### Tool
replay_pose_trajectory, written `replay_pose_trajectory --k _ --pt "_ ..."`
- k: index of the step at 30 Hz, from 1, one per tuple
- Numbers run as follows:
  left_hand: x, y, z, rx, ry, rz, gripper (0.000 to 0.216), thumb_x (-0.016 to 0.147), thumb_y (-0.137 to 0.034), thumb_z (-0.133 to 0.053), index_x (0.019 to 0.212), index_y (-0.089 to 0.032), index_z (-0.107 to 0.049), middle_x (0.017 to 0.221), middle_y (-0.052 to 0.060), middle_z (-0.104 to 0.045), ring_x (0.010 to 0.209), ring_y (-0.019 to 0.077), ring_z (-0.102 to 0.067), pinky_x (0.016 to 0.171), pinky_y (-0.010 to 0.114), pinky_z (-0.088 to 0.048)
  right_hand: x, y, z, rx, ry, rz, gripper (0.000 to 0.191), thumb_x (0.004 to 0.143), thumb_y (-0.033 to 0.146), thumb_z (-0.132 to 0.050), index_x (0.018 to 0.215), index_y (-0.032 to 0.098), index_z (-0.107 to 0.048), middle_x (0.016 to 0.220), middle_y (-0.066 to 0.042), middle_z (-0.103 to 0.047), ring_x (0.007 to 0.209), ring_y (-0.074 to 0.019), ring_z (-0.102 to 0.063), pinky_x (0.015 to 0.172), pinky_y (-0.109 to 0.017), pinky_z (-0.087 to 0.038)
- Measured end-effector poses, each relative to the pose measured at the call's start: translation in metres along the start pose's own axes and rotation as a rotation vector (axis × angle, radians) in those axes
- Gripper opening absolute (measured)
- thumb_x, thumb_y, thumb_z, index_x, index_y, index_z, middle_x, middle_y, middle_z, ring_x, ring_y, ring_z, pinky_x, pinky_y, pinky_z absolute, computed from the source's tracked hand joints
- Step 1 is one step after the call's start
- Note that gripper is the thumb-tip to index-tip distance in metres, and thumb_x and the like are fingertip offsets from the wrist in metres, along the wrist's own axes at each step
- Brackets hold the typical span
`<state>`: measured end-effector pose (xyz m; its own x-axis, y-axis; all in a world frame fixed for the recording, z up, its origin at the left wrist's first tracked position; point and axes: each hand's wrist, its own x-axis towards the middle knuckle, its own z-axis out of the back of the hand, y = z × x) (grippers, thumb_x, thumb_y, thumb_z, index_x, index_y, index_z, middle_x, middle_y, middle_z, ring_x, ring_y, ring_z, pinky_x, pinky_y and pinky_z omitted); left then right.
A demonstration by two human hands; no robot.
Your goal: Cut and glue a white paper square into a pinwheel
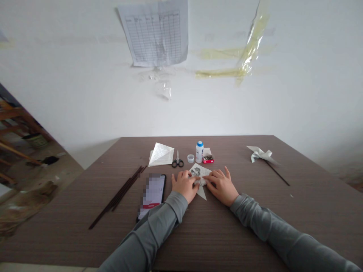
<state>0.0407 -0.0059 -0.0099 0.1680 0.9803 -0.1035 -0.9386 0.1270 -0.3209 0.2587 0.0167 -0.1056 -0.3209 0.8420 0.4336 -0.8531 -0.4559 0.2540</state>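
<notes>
The left hand [185,187] reached in from 8 o'clock with its fingers curled, thumb and fingertips down on the paper [202,170]; the right hand [222,188] met it from 4 o'clock, thumb and index finger at the same piece, little finger lifted clear. Whether either hand was pinching the paper or only pressing it, I cannot tell. The paper lay between them on the table [215,238], one pointed corner jutting towards 6 o'clock and a dark printed patch near its 11 o'clock side.

Taking the paper as the dial's centre, with 12 at the wall, an upright bottle [199,154] with a blue cap stood close by at 12. Just beside it, at 1, was a red box [208,161], lid up, small metal pieces inside. A clear cup [191,159] sat at 11, and black-handled scissors [177,159] at 10, blades pointing to 12. Farther along 10 lay some sheets [161,155]. Between 8 and 9 a phone [154,192] lay screen up, and past it, near 9, several dark sticks [121,193]. Well apart, at 2, rested a pinwheel [259,154] on its own stick. A ruled chart [155,36] hung on the wall [99,94].
</notes>
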Motion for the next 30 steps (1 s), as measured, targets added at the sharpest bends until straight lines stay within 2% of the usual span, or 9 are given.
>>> replay_pose_trajectory --k 3,7,16,24,30 --pt "-0.001 0.000 0.000 0.001 0.001 -0.001 0.043 0.123 -0.030 -0.077 0.160 -0.042 -0.096 0.175 0.012 -0.079 0.174 0.0418 -0.064 0.160 0.084 -0.034 0.000 -0.002 0.002 0.005 0.003 0.005 0.048 0.112 0.016 -0.073 0.145 0.039 -0.100 0.123 -0.010 -0.095 0.133 -0.0375 -0.085 0.149 -0.094 -0.042" --pt "-0.002 -0.001 0.000 0.002 -0.025 0.004 0.042 0.121 -0.030 -0.079 0.157 -0.043 -0.098 0.181 0.011 -0.077 0.177 0.0439 -0.062 0.159 0.085 -0.035 0.002 0.001 0.009 -0.009 0.061 0.027 0.048 0.108 0.019 -0.074 0.142 0.039 -0.101 0.125 -0.011 -0.092 0.135 -0.0395 -0.082 0.148 -0.098 -0.038" --pt "0.000 0.002 -0.002 0.014 -0.021 -0.033 0.042 0.122 -0.031 -0.078 0.158 -0.042 -0.097 0.189 0.009 -0.075 0.181 0.0446 -0.057 0.158 0.088 -0.034 0.010 -0.001 0.013 -0.009 0.106 0.029 0.039 0.109 0.022 -0.078 0.135 0.039 -0.101 0.123 -0.010 -0.089 0.135 -0.0383 -0.080 0.147 -0.094 -0.043" --pt "-0.001 0.003 -0.002 -0.003 -0.019 -0.036 0.038 0.119 -0.035 -0.084 0.152 -0.046 -0.099 0.191 0.004 -0.075 0.183 0.0475 -0.056 0.158 0.091 -0.033 0.013 -0.001 0.015 0.015 0.160 -0.004 0.038 0.114 0.022 -0.074 0.138 0.036 -0.100 0.127 -0.012 -0.091 0.143 -0.0410 -0.080 0.149 -0.098 -0.034" --pt "-0.001 0.004 -0.001 0.007 -0.001 -0.044 0.053 0.109 -0.040 -0.100 0.161 -0.045 -0.096 0.195 0.007 -0.072 0.188 0.0521 -0.053 0.157 0.093 -0.031 0.015 -0.004 0.014 -0.010 0.136 0.011 0.034 0.113 0.022 -0.076 0.131 0.038 -0.100 0.122 -0.009 -0.091 0.138 -0.0385 -0.082 0.149 -0.092 -0.041"
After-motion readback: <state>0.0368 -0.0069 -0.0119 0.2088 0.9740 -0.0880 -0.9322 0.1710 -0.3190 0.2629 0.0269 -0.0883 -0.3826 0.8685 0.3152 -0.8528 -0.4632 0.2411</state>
